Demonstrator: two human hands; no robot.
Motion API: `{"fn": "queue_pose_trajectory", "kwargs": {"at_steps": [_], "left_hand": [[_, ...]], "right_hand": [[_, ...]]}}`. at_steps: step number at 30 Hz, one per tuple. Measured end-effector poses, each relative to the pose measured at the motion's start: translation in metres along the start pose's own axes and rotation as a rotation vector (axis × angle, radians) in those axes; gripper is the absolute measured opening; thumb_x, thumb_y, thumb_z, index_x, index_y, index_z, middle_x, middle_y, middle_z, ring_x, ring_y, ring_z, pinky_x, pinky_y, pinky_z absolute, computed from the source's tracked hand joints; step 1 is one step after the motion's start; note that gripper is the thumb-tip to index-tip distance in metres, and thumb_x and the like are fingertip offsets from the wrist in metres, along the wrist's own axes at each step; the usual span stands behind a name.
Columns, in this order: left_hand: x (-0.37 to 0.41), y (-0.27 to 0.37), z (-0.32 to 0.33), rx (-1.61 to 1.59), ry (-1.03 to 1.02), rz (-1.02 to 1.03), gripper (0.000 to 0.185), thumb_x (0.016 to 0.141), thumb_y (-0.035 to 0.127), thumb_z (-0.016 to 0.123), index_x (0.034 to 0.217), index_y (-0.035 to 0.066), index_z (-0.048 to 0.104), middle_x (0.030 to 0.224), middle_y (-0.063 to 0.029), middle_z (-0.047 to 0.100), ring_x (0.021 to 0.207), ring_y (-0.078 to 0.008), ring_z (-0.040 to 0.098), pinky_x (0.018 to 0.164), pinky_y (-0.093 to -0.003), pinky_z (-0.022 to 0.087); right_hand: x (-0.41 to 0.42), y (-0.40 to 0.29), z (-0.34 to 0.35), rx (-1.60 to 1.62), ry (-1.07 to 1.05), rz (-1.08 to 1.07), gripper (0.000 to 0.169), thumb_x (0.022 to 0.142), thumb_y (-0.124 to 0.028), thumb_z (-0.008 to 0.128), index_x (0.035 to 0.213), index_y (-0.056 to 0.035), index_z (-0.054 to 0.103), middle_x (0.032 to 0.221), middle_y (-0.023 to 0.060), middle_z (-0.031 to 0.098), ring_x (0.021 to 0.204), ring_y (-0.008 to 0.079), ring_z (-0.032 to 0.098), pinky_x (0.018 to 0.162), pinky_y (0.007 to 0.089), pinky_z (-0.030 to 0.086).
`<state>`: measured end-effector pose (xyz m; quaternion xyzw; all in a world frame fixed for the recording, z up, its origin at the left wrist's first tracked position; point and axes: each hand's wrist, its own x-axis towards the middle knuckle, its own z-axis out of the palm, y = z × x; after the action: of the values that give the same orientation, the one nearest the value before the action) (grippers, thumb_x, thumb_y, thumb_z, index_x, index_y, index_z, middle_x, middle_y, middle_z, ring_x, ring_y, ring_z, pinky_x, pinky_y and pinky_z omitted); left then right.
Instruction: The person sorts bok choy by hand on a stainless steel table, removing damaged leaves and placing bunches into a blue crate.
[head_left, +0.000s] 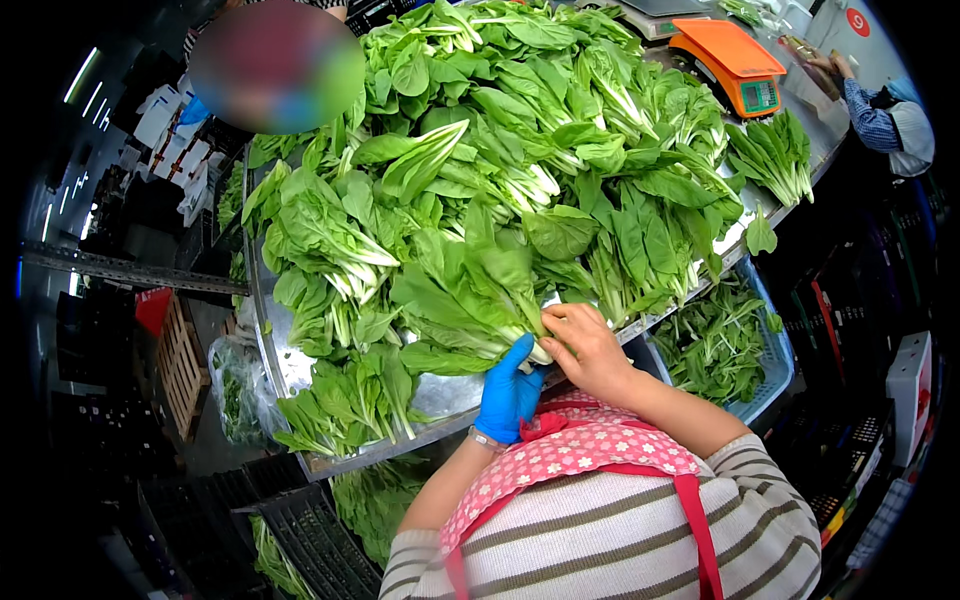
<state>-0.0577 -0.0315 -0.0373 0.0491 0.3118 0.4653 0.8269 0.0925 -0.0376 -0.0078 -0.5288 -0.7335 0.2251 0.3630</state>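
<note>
My left hand (510, 390), in a blue glove, grips the white stem ends of a bunch of leafy greens (465, 307) close to my apron, above the near edge of the metal table. The leaves fan out away from me, over the table. My bare right hand (581, 345) touches the same bunch from the right, its thumb and fingers pinching a green stalk beside the white stems. Beyond both hands a large heap of the same greens (525, 97) covers much of the table, with a loose bunch (322, 232) to the left and another (776, 157) at the far right.
A blue plastic basket (784, 367) of leaves stands below the table's right edge. An orange scale (731, 52) sits at the far right of the metal table (450, 394). Black crates (315, 525) are at lower left. Two other people are beyond the table, one partly blurred.
</note>
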Motion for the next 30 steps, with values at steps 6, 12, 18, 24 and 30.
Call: {"fn": "queue_pose_trajectory", "kwargs": {"at_steps": [6,12,18,24,30], "left_hand": [[0.001,0.004,-0.010,-0.169,0.046,-0.021,0.030,0.087,0.008,0.051,0.115,0.001,0.047,0.109,-0.0116,0.055,0.099,-0.0229,0.054,0.087,-0.0368,0.046],[-0.015,0.019,-0.022,-0.364,-0.226,-0.109,0.044,0.084,0.017,0.054,0.124,0.002,0.041,0.112,-0.0135,0.054,0.097,-0.0260,0.055,0.080,-0.0413,0.048],[-0.038,0.038,-0.031,-0.011,-0.027,0.016,0.040,0.084,0.015,0.054,0.121,0.003,0.043,0.112,-0.0130,0.055,0.094,-0.0272,0.057,0.075,-0.0401,0.050],[-0.054,0.057,-0.042,-0.011,0.138,0.153,0.035,0.086,0.014,0.053,0.118,0.002,0.046,0.109,-0.0126,0.056,0.094,-0.0253,0.057,0.075,-0.0377,0.050],[-0.061,0.064,-0.013,0.110,0.168,0.391,0.027,0.086,0.011,0.055,0.111,0.003,0.052,0.105,-0.0107,0.058,0.096,-0.0208,0.056,0.081,-0.0365,0.047]], "right_hand": [[-0.009,-0.008,-0.047,-0.189,-0.193,0.078,0.041,0.075,-0.026,0.064,0.108,-0.0030,0.054,0.110,0.0123,0.051,0.104,0.0298,0.046,0.086,0.0394,0.036],[-0.030,0.028,-0.053,-0.357,-0.315,0.085,0.022,0.072,-0.016,0.063,0.089,-0.0043,0.062,0.088,0.0119,0.060,0.085,0.0275,0.057,0.072,0.0393,0.045],[0.015,0.020,-0.049,0.280,0.097,0.434,0.029,0.086,-0.024,0.054,0.104,-0.0015,0.056,0.065,0.0083,0.057,0.049,0.0185,0.052,0.046,0.0304,0.040],[0.015,0.004,-0.020,1.472,-0.049,0.687,0.035,0.094,-0.031,0.037,0.113,-0.0021,0.045,0.074,0.0040,0.052,0.058,0.0101,0.043,0.053,0.0235,0.035],[0.022,-0.014,-0.005,1.205,-0.066,0.495,0.034,0.092,-0.024,0.047,0.114,0.0019,0.044,0.100,0.0121,0.061,0.078,0.0109,0.054,0.072,0.0239,0.041]]}}
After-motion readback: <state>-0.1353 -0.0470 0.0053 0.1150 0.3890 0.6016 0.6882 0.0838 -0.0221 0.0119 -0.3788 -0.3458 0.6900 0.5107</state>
